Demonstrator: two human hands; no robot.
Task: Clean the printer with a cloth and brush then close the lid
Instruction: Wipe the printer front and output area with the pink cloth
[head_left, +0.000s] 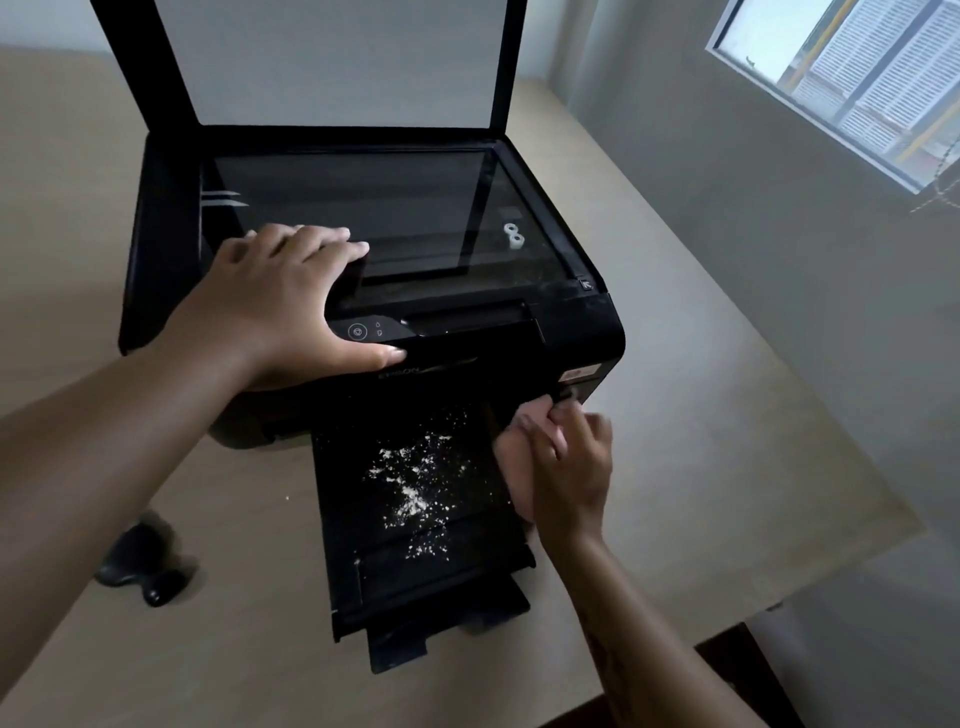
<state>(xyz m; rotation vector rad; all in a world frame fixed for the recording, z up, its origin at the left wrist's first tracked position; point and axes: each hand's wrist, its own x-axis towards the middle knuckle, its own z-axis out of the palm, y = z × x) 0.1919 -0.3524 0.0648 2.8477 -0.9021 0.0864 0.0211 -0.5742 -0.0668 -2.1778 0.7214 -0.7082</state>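
Observation:
A black printer (587, 322) stands on a beige table, its scanner lid (343, 57) raised upright at the back. The output tray (415, 571) is pulled out toward me and speckled with white dust (415, 488). My left hand (280, 306) lies flat on the printer's front left top, fingers spread over the glass edge and control panel. My right hand (566, 467) is closed on a pale pink cloth (519, 467), pressed against the printer's front right corner beside the tray. A dark brush (140, 561) lies on the table at the lower left, blurred.
The beige table (727, 441) ends at a right edge near a grey wall with a window (857, 83). Two small white rings (513, 235) show through the scanner glass at the right. A dark floor strip (737, 675) lies beyond the table's near right corner.

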